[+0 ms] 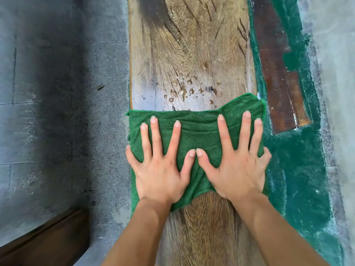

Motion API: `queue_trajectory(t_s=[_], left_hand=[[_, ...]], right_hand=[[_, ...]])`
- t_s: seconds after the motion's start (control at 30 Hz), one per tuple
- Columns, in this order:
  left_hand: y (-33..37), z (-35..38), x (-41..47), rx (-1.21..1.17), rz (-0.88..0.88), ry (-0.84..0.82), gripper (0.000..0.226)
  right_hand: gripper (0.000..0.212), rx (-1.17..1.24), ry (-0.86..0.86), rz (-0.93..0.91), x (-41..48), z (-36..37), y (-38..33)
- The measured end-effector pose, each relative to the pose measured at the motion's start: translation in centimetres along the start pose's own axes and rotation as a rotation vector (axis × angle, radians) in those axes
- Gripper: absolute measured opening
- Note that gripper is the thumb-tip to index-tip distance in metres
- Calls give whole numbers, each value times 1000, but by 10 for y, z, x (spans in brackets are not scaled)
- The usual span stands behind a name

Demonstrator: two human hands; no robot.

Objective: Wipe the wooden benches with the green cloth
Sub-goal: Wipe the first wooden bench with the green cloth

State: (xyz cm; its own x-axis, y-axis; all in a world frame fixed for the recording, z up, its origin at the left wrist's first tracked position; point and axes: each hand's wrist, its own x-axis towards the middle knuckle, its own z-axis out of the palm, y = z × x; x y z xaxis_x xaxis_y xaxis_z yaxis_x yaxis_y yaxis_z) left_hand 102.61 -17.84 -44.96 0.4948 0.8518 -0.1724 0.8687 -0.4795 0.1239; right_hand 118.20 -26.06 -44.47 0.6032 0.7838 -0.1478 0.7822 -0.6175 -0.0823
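A green cloth (199,135) is pressed flat across the full width of a wooden bench (188,54), seen from directly above. The left hand (161,169) is laid palm-down on the left half of the cloth with its fingers spread wide, and the right hand (236,169) is laid the same way on the right half; nothing is gripped by either hand, though the outermost finger of each is curled over the cloth's side edge where it hangs past the plank. The two thumb tips are brought together at the middle of the cloth, touching or nearly so. Both bare forearms are extended from the bottom of the frame over the nearer stretch of the bench. Just beyond the cloth's far edge, water droplets (184,89) are scattered on the grain, and a dark stain (151,12) is seen at the far left of the plank. A grey concrete floor (57,93) is shown to the left, with a dark brown wooden edge (44,240) in the lower left corner. To the right, a green-painted surface (299,169) is visible, with a worn brown board (278,77) lying on it, well apart from the hands
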Motion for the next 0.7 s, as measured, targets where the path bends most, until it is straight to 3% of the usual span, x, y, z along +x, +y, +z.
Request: queue_trajectory(t_s=[0.7], left_hand=[[0, -13, 69, 5, -25, 16, 71]], right_hand=[[92, 51, -25, -20, 69, -7, -12]])
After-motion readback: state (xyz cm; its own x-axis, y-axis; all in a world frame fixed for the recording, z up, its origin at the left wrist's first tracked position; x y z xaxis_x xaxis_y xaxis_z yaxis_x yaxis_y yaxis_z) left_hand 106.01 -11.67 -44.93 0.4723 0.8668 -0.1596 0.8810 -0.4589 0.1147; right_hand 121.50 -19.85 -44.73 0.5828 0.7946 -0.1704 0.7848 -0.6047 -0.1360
